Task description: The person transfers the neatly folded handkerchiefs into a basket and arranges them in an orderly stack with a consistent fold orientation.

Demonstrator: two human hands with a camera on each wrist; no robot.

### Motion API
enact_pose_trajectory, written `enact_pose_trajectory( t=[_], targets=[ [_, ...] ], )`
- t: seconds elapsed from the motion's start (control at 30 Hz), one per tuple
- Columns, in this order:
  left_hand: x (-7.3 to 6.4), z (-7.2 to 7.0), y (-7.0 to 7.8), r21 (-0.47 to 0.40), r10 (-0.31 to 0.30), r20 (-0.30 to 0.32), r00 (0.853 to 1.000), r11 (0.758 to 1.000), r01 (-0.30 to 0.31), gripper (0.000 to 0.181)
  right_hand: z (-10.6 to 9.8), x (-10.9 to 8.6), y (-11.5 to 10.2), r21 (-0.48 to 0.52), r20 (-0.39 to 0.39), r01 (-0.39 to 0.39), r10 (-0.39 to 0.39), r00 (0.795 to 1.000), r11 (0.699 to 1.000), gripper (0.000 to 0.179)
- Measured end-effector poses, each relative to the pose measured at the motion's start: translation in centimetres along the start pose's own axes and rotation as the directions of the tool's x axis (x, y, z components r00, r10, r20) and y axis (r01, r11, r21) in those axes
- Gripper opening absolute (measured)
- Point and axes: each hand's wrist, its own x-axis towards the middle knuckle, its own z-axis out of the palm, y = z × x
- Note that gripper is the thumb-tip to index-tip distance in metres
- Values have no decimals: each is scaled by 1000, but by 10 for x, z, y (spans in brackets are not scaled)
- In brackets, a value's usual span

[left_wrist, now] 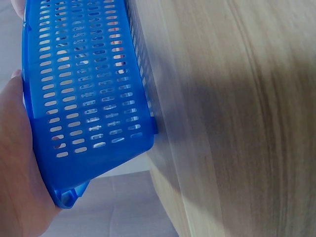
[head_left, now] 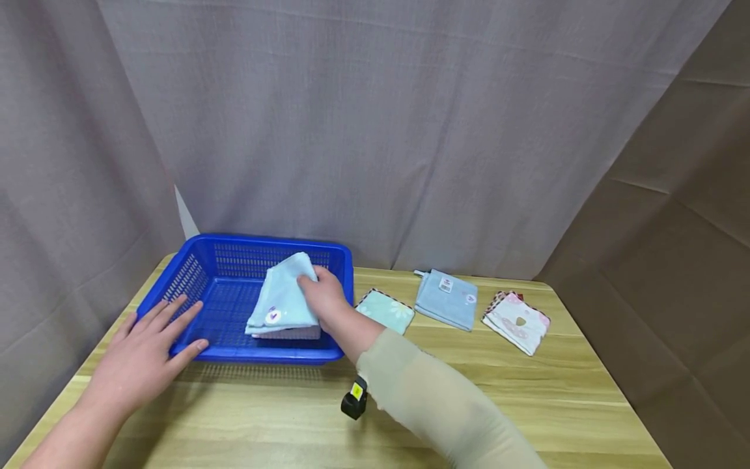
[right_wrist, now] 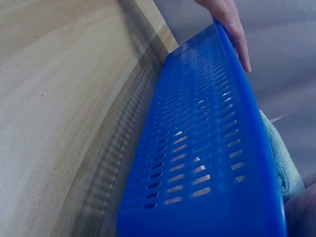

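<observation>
My right hand (head_left: 324,296) pinches a folded light-blue towel (head_left: 285,293) by its right edge, thumb on top, inside the blue plastic basket (head_left: 275,355). Beneath that towel shows the edge of a paler cloth (head_left: 293,333). In the right wrist view a bit of the towel (right_wrist: 284,163) rises past the basket rim, with little of the hand visible. My left hand (head_left: 143,355) rests with spread fingers over the basket's front left corner. The left wrist view shows that hand (left_wrist: 19,163) along the basket's rim, its fingertips mostly out of view.
Right of the basket on the wooden table (head_left: 263,417) lie a mint-green cloth (head_left: 387,312) with a checked edge, a grey-blue towel (head_left: 446,299) with a label, and a white-and-pink cloth (head_left: 518,322). A grey curtain (head_left: 375,130) hangs behind; a brown panel (head_left: 674,260) stands at right.
</observation>
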Motion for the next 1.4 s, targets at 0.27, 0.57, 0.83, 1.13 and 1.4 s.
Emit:
enact_pose_trajectory(
  t=[0.27, 0.57, 0.83, 1.13, 1.4],
  targets=[
    [-1, 0, 0, 3, -2, 6, 1000, 1000, 2, 68, 6, 7, 4, -30, -16, -18, 18, 1000, 999, 36],
    [2, -2, 1, 2, 1, 8, 1000, 1000, -1, 69, 6, 13, 2, -58, 24, -13, 14, 1000, 998, 37],
    [1, -1, 2, 11, -2, 8, 1000, 1000, 2, 69, 10, 14, -1, -55, 59, -52, 56, 997, 997, 37],
    [1, -1, 2, 10, 0, -2, 1000, 1000, 0, 68, 12, 19, 3, -37, 88, -115, 118, 989, 993, 38],
    [0, 0, 1, 6, -1, -3, 1000, 1000, 1, 68, 13, 23, 4, -57, 86, -131, 136, 987, 990, 38]
  ],
)
